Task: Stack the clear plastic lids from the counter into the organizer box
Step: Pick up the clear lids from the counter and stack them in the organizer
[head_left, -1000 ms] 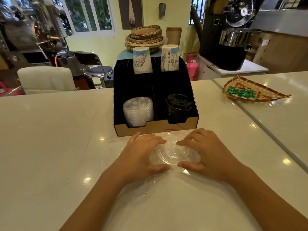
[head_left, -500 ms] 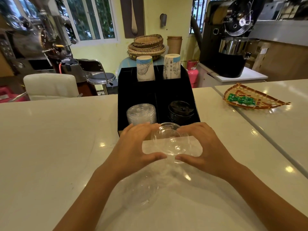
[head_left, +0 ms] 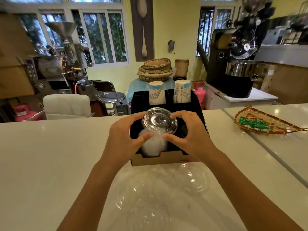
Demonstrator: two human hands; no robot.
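Note:
Both hands hold one clear plastic lid (head_left: pixel 159 120), tilted toward me, above the black organizer box (head_left: pixel 198 107). My left hand (head_left: pixel 124 137) grips its left edge and my right hand (head_left: pixel 190 135) grips its right edge. Just below the held lid, a stack of clear lids (head_left: pixel 152 145) lies in the box's front left compartment. Several more clear domed lids lie loose on the white counter near me, one at the right (head_left: pixel 191 179) and others lower down (head_left: pixel 133 194). My right hand hides most of the front right compartment.
Two paper cup stacks (head_left: pixel 156 94) (head_left: pixel 182 92) stand in the box's back compartments. A woven tray with green packets (head_left: pixel 265 122) lies on the counter at right. Beyond the counter are a white chair (head_left: pixel 66 104), a stool and coffee roasting machines.
Both hands lifted a clear lid off the counter and carried it up and away from me, over the box's front left compartment. The camera tilted up.

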